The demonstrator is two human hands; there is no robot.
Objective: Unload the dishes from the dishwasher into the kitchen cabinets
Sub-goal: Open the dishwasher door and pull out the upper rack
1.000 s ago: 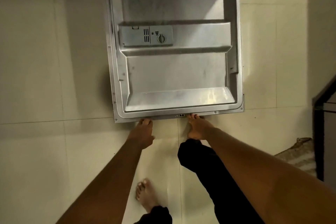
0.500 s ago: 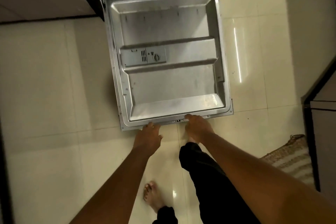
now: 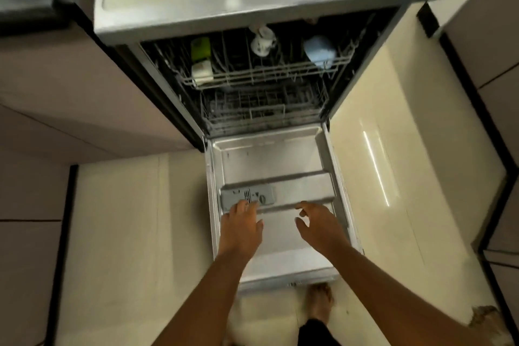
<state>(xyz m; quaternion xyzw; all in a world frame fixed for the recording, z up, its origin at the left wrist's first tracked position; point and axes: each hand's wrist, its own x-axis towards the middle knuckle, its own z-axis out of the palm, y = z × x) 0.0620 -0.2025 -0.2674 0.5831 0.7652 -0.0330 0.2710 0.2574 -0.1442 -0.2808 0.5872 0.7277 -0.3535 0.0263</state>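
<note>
Head view: dishwasher (image 3: 280,87) open, door (image 3: 269,244) flat, upper rack (image 3: 264,76) holding green cup (image 3: 200,48), white cup (image 3: 262,41), blue cup (image 3: 318,50), all well beyond both hands. Left hand (image 3: 241,229) and right hand (image 3: 318,223) over door, fingers loose, gripping nothing, arms outstretched.

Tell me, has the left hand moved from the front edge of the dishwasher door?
Yes. The left hand has gone forward over the door, up to the detergent dispenser.
</note>
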